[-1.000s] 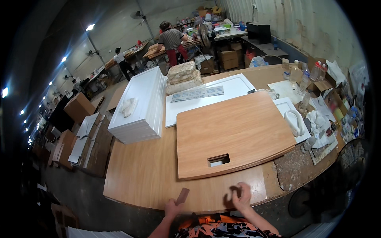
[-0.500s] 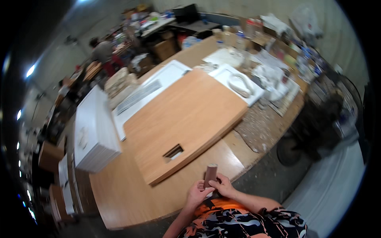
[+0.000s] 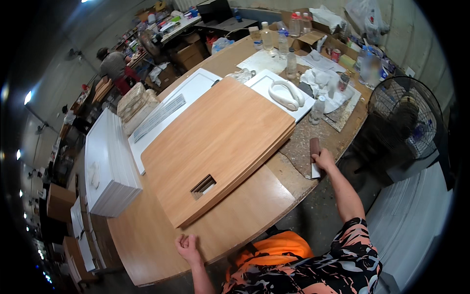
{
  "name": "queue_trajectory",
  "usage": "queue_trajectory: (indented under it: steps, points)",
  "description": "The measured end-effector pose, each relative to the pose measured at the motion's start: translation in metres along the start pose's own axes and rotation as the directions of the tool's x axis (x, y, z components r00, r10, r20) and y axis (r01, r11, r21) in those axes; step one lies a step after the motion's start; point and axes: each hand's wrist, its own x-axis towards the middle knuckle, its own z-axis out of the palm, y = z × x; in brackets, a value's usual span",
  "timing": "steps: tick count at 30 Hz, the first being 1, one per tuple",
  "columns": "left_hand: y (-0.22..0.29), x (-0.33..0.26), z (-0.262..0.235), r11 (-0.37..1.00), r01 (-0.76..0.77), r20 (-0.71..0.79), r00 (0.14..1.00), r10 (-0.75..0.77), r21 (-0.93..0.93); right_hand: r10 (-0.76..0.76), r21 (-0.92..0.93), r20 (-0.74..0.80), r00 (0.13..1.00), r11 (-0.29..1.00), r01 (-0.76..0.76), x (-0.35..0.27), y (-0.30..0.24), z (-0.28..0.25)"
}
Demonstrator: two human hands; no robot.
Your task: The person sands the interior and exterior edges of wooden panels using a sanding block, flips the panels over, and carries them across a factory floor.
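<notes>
My right hand (image 3: 323, 159) reaches out to the right edge of the workbench and grips a small tool (image 3: 315, 156) with a brown handle and a pale blade, held against the rough, stained patch of benchtop. My left hand (image 3: 186, 244) rests at the near edge of the bench with its fingers curled and nothing in it. Between the hands lies a stack of light wooden panels (image 3: 220, 142) with a rectangular slot (image 3: 203, 186) cut near its front edge.
A stack of white panels (image 3: 105, 166) stands at the left. A white board (image 3: 171, 105) lies behind the wooden stack. Bottles (image 3: 291, 63), rags and a white curved object (image 3: 288, 95) crowd the far right. A floor fan (image 3: 406, 122) stands right of the bench. A person (image 3: 113, 63) works far back.
The view has swung to the right. My right hand moved from in front of my body out to the bench's right edge with the tool; my left hand let go and dropped to the near edge.
</notes>
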Motion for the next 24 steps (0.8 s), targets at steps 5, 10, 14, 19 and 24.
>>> queue_trajectory:
  steps: [5,10,14,19,24]
  points:
    - [0.042,0.015,-0.001,0.971,0.153,-0.023,0.987,-0.16,-0.183,-0.406,-0.069,-0.397,0.823,0.907,0.415,0.023,-0.027,0.0]
    - [0.011,0.09,-0.012,0.903,0.349,0.232,0.927,-0.294,-0.252,-0.208,0.631,-0.228,0.951,0.712,0.307,0.041,-0.134,-0.01]
    - [0.03,0.114,0.01,0.827,0.5,0.486,0.807,-0.337,-0.257,-0.177,0.464,-0.226,0.958,0.845,0.265,0.036,-0.16,-0.005]
    - [0.031,0.125,0.024,0.801,0.591,0.572,0.691,-0.442,-0.096,-0.224,0.523,-0.15,0.963,0.809,0.27,0.042,-0.151,-0.012]
    - [0.016,0.128,0.023,0.752,0.617,0.583,0.706,-0.401,-0.23,-0.197,0.544,-0.101,0.975,0.81,0.22,0.042,-0.15,-0.012]
